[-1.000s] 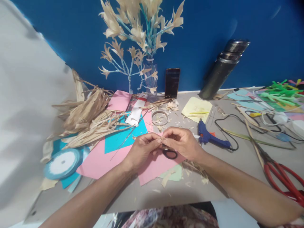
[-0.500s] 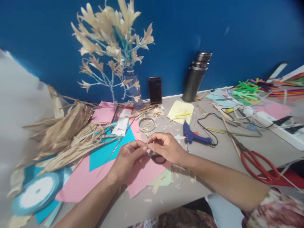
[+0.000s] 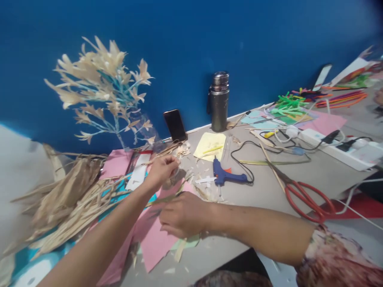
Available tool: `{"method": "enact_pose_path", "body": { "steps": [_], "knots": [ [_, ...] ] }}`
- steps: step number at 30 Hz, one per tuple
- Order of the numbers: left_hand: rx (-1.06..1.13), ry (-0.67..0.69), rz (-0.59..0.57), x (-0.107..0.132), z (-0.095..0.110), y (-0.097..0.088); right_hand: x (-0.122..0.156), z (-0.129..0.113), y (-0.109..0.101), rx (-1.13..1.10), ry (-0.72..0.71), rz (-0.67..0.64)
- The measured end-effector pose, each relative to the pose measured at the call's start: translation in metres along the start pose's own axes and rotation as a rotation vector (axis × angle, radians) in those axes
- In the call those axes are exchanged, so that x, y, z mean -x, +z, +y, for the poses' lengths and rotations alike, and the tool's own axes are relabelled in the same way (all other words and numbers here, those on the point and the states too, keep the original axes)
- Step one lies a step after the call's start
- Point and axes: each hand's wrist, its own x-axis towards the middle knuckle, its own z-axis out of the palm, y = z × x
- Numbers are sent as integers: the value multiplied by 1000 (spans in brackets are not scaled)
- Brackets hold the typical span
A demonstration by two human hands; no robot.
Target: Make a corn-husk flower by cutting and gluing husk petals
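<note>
My left hand (image 3: 163,170) reaches to the back with its fingers curled together, beside a pile of small pale husk pieces (image 3: 183,149). What it pinches, if anything, is too small to make out. My right hand (image 3: 184,214) is closed low over the pink paper (image 3: 155,247), knuckles up. Its fingertips are hidden, and so is whatever they grip. A thin greenish strip (image 3: 163,200) runs beside its knuckles, slightly blurred. Between the hands lie small husk scraps. A blue glue gun (image 3: 229,176) rests on its side to the right, with its cord trailing.
Dried husks (image 3: 66,195) heap up at left. Husk flowers (image 3: 101,83) stand behind, near a phone (image 3: 175,125) and a flask (image 3: 220,101) against the wall. Yellow paper (image 3: 209,145) lies mid-table. Large red-handled scissors (image 3: 309,199) and a power strip (image 3: 338,149) are at right.
My hands, which were together at the fingertips, have separated. The left has moved back toward the husk pieces; the right has dropped lower and closed over the pink paper. The view has turned right.
</note>
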Motion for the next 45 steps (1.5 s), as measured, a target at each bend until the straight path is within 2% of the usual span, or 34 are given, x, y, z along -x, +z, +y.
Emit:
{"method": "enact_pose_path", "body": {
  "steps": [3, 6, 14, 19, 23, 27, 28, 31, 34, 41, 45],
  "knots": [
    [-285, 15, 69, -32, 7, 10, -1, 4, 0, 78, -47, 19],
    [-438, 42, 103, -49, 8, 15, -1, 5, -2, 115, -70, 33],
    [-734, 38, 133, -54, -6, 34, -3, 6, -3, 105, -103, 76],
    [-838, 42, 133, -52, -4, 42, -1, 7, 1, 94, -91, 84],
    [-799, 66, 103, -43, 4, 26, 2, 7, 5, 76, -90, 102],
    [-688, 79, 118, -20, 5, -11, 4, 6, 5, 83, -88, 84],
    [-601, 86, 140, -12, 3, -20, 4, 5, 5, 83, -84, 72],
    [-359, 12, 164, 10, -3, -42, 5, 2, 5, 77, -59, 40],
    [-278, -52, 157, 29, -9, -54, 6, -2, 4, 64, -59, 48],
    [-683, -26, 99, 50, -38, -68, 6, -6, -1, -15, -70, 61],
    [-810, 109, 230, 47, -59, -55, 7, -1, 3, -24, -56, 67]
  ]
}}
